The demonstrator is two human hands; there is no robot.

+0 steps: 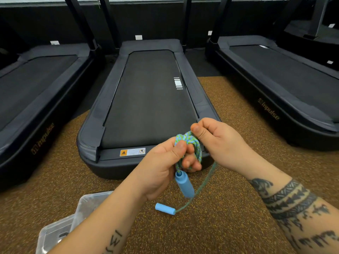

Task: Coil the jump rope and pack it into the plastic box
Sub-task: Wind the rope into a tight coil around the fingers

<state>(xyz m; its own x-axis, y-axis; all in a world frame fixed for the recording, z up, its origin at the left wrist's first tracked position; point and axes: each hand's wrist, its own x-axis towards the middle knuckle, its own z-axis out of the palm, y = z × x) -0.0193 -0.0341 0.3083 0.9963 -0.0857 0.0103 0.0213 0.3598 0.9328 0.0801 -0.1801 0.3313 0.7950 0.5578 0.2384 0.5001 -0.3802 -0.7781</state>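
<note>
Blue-green braided jump rope [191, 143] sits wound in a few tight loops around the fingers of the left hand [163, 165], whose thumb clamps the strands against its curled fingers. The right hand [218, 142] is just beside it, touching the top of the bundle, and pinches a loop between thumb and forefinger.

The step in hand looks like the winding itself. To do it well, the right hand should lay each turn the same size as the last. It should feed the rope under light tension while the left thumb lifts only enough to trap the new turn. The coil also needs to stay small enough to fit the box.

One blue held handle [184, 184] hangs straight below the left hand. From under the right hand a loose tail [205, 182] curves down to the loose handle [165, 208], which lies below both hands. Whether that handle rests on the floor [229, 226] cannot be told.

The clear plastic box [55, 229] stands on the floor well apart from the hands, beneath the left forearm and partly hidden by it. A treadmill [146, 98] lies beyond the hands.
</note>
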